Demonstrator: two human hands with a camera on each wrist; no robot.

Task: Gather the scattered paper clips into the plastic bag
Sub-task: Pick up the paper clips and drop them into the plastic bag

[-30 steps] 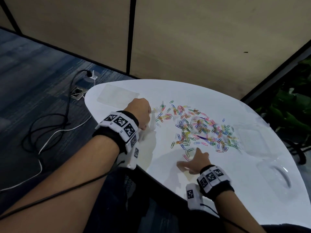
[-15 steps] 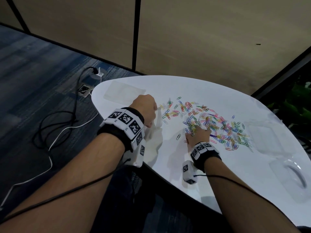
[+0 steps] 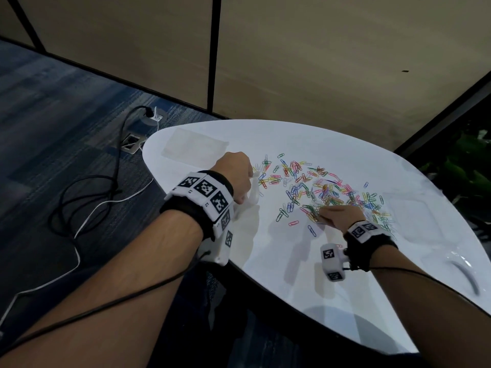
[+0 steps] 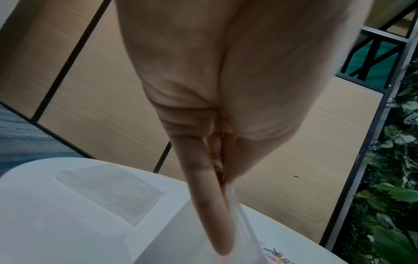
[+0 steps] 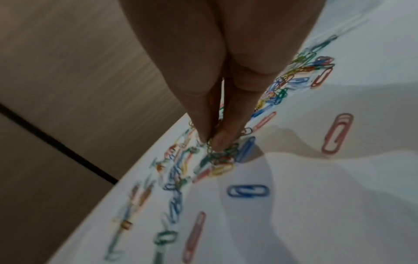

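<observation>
Clips [image 3: 326,192] in many colours lie scattered over the middle of the white table [image 3: 279,261], with a few strays just off the near edge of the heap. Your right hand [image 3: 341,215] sits at that near edge of the heap, its fingertips [image 5: 222,141] drawn together and pinching a small tangle of clips against the tabletop. Your left hand [image 3: 235,176] is at the left fringe of the heap, thumb [image 4: 208,205] pressed to the curled fingers, pinching the rim of the clear plastic bag [image 3: 251,197], which hangs from the grip down to the table. Beyond the left end of the heap, toward the table's far left edge, a second flat clear bag [image 3: 194,147] lies on the surface. Right of the heap, more clear plastic [image 3: 409,216] lies flat; you cannot tell its exact shape from the glare.
</observation>
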